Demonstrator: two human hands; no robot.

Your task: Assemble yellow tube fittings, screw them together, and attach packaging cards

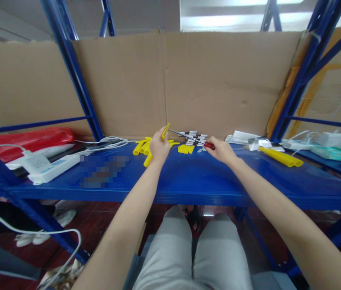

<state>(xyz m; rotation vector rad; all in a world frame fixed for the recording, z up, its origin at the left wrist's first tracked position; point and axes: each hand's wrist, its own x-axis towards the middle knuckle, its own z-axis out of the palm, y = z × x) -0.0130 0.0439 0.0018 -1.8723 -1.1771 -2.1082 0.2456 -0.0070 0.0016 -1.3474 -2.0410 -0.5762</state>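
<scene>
My left hand is closed around a yellow plastic piece, whose narrow end sticks up past the fingers. In my right hand is a screwdriver with a red handle. Its long metal shaft slants up and left, the tip close to the yellow piece; whether they touch I cannot tell. Several yellow tubes lie beside and behind my left hand. Between the hands are small flat yellow pieces, a row of white-and-dark strips and some tiny metal parts.
The blue shelf has a cardboard wall behind it. At left lie a white power strip, cables and a red bag. More yellow tubes and white packets lie at right. Blue uprights flank the shelf.
</scene>
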